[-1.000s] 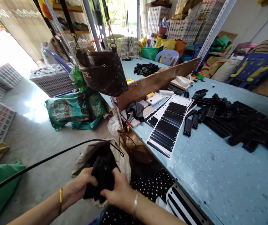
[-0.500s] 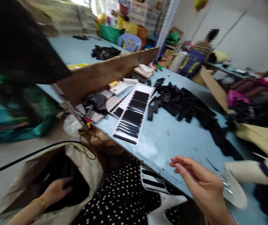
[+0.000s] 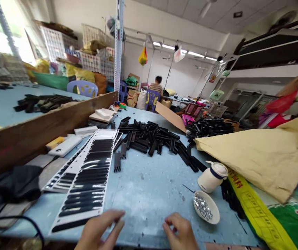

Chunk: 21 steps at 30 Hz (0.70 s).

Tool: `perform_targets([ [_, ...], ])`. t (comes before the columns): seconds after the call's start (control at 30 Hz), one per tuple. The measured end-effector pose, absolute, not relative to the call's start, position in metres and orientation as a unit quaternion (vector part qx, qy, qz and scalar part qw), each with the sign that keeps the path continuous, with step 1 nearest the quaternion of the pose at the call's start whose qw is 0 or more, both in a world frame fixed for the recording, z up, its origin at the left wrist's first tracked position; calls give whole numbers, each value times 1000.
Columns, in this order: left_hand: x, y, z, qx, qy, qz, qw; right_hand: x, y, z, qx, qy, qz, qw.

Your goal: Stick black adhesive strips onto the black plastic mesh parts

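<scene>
My left hand (image 3: 100,229) is at the table's front edge, thumb and forefinger apart with nothing visible between them. It is nearest to a white sheet (image 3: 106,135) carrying rows of shiny black strips. To its right, my right hand (image 3: 180,231) is curled, thumb and fingertips close together; whatever they may hold cannot be made out. A white bowl (image 3: 215,208) of small silvery pieces (image 3: 203,206) stands beyond it on the right. Farther back lies a heap of flat black pieces (image 3: 141,137), some with notched ends.
A cream lidded mug (image 3: 208,178) stands behind the bowl. Brown paper (image 3: 258,149) and a yellow-green sack (image 3: 266,211) lie on the right. A wooden board (image 3: 47,126) edges the blue table (image 3: 143,194) at left, near dark cloth (image 3: 13,184). A person (image 3: 156,86) sits far back.
My view has swung up and right. My left hand has come out of the open bag at lower left to the table edge. The right hand's fingers have curled in.
</scene>
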<state>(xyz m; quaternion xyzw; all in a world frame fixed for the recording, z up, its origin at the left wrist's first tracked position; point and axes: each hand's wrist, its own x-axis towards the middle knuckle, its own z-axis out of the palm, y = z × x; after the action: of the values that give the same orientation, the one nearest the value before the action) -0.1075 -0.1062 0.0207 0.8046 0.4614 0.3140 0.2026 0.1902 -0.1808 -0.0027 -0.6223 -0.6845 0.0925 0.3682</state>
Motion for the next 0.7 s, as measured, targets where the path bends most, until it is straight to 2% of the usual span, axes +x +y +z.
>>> perform_targets([
  [0.07, -69, -33, 52, 812, 461, 312, 173, 199, -138, 7, -643, -683, 96, 333],
  [0.17, -32, 86, 76, 780, 545, 277, 130, 214, -65, 17, -700, -655, 99, 265],
  [0.27, -11, 184, 76, 743, 605, 263, 112, 226, 17, 23, -731, -630, 91, 245],
  [0.33, 3, 222, 68, 737, 620, 242, 117, 229, 69, 25, -748, -612, 76, 247],
  [0.5, 36, 225, 31, 769, 596, 193, 126, 223, 150, 18, -785, -569, 77, 231],
  [0.7, 45, 156, 10, 832, 500, 174, 167, 239, 128, 1, -814, -539, 115, 185],
])
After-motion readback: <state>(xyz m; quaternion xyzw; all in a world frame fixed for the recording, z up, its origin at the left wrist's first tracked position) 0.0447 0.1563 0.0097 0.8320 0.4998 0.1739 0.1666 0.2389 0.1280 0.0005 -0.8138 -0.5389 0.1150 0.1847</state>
